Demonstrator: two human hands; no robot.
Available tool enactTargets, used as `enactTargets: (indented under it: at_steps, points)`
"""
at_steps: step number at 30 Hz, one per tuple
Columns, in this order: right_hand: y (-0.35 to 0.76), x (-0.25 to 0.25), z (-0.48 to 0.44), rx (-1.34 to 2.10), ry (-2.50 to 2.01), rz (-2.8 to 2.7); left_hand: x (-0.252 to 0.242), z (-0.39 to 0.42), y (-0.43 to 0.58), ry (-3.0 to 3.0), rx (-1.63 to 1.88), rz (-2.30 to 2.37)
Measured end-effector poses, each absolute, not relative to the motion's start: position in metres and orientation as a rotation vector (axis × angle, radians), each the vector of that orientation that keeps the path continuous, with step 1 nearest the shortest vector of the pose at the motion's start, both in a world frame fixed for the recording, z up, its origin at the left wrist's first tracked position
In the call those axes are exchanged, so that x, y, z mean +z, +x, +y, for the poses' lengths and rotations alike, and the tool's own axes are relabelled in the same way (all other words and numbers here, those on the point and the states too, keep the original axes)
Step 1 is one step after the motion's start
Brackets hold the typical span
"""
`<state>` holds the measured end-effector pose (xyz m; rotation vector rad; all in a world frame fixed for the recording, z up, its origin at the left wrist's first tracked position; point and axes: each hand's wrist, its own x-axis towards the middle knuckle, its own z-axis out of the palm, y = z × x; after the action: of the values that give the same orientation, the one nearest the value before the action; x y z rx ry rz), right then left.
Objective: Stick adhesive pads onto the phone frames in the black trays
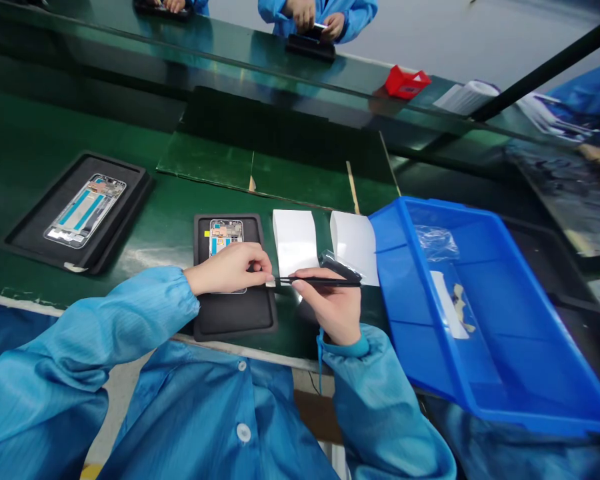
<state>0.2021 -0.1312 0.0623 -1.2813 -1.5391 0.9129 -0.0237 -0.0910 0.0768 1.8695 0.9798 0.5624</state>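
Black tweezers [325,281] are gripped in my right hand [333,303], their tips pointing left. At those tips is a small pale piece [271,283], pinched by the fingers of my left hand [233,268]; its kind is too small to make out. Beneath my left hand lies an opened phone body [226,231] with blue strips, partly hidden by the hand. It rests in a black foam tray [235,320]. Right of the tray stand two curled white sheets [295,237], [354,240], and a dark shiny strip [339,265] shows just behind my right hand.
Another opened phone [86,210] lies in black stacked trays [30,230] at left. A large blue bin [495,267] at right holds clear film and paper scraps. Across the bench, a co-worker's hands [315,20] handle a device near a red box [407,83].
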Motion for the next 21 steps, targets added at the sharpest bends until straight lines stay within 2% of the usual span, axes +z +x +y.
enactTargets:
  at_steps: [12,16,21]
  points:
    - [0.189,0.059,-0.126,0.877,-1.318,-1.530,0.071,-0.087,-0.042,1.806,0.597,1.015]
    - [0.184,0.056,-0.122,0.878,-1.361,-1.449,0.067,-0.081,-0.070,1.782,0.642,1.161]
    - [0.163,0.053,-0.111,0.978,-1.372,-1.408,0.060,-0.077,-0.113,2.091,0.589,1.337]
